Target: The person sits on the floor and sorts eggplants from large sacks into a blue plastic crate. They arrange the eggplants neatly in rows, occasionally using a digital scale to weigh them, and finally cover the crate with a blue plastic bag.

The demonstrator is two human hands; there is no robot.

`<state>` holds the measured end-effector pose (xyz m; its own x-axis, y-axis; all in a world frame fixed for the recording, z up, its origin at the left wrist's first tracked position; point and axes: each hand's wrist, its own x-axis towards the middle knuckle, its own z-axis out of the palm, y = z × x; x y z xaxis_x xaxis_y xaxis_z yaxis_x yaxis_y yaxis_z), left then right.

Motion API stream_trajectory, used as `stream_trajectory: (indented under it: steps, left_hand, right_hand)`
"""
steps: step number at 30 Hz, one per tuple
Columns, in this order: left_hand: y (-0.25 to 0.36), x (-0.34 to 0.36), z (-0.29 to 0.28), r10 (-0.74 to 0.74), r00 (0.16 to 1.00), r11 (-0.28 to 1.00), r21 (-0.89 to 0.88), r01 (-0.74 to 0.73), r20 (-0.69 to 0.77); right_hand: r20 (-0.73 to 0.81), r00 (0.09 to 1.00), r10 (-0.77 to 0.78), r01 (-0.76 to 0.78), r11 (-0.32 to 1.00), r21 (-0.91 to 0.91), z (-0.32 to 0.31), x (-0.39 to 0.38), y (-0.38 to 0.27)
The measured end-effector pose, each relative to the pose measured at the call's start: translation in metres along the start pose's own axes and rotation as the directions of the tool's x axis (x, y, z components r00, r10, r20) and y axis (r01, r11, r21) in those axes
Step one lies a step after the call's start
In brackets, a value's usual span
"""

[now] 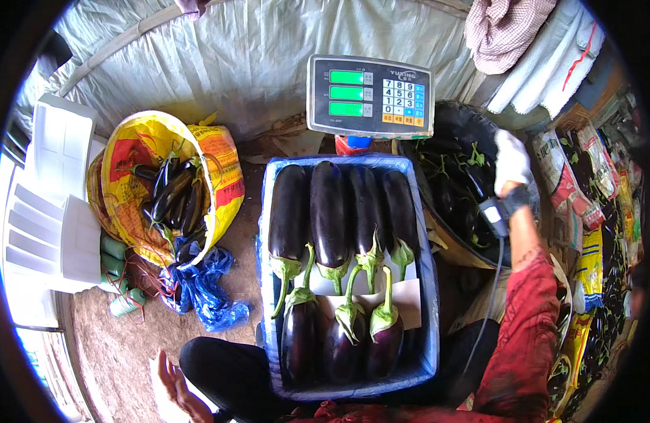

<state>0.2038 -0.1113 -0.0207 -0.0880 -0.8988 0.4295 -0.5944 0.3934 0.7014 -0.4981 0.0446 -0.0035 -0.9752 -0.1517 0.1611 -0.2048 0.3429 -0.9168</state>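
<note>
A blue-lined crate (pixel 432 317) stands in front of me, holding large dark eggplants in two rows. The far row (pixel 330 211) has several, stems toward me; the near row (pixel 345 352) has three, stems pointing away. My right hand (pixel 512 163), in a white glove, is over the right side of a black tub (pixel 473 255) of smaller-looking eggplants (pixel 455 176). Its separate fingers cannot be made out, and I see nothing held. My left hand (pixel 175 388) is low at the left beside my knee, fingers apart, apparently holding nothing.
Behind the crate stands a scale display (pixel 371 96) with lit green screens. A yellow sack (pixel 223 166) of eggplants, a blue plastic bag (pixel 212 289), green twine spools (pixel 113 264) and white foam boxes (pixel 50 218) are at left. More sacks (pixel 589 264) line the right.
</note>
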Motion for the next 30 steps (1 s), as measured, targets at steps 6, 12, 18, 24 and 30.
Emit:
stream_trajectory:
  steps: [6, 12, 18, 24, 30]
  left_hand:
    - [-0.102, -0.047, -0.03, -0.715, 0.699, 0.683, 0.193, 0.705, -0.024]
    - [-0.124, -0.06, -0.034, -0.776, 0.629, 0.623, 0.21, 0.753, 0.047]
    - [-0.121, -0.056, -0.038, -0.784, 0.618, 0.615, 0.225, 0.756, 0.064]
    - [-0.125, -0.057, -0.048, -0.805, 0.591, 0.585, 0.24, 0.775, 0.051]
    - [-0.127, -0.057, -0.054, -0.823, 0.565, 0.558, 0.257, 0.789, 0.051]
  right_hand:
    - [0.431, 0.902, -0.013, -0.342, 0.588, 0.733, -0.089, 0.044, -0.013]
    - [0.249, 0.872, -0.422, 0.489, 0.778, -0.394, -0.046, 0.042, -0.092]
    - [0.608, 0.374, -0.701, 0.875, 0.049, -0.481, 0.102, 0.009, -0.087]
    - [0.417, 0.626, -0.66, 0.763, 0.406, -0.503, 0.168, -0.003, -0.099]
    - [0.544, 0.509, -0.667, 0.846, 0.273, -0.458, 0.16, -0.006, -0.114]
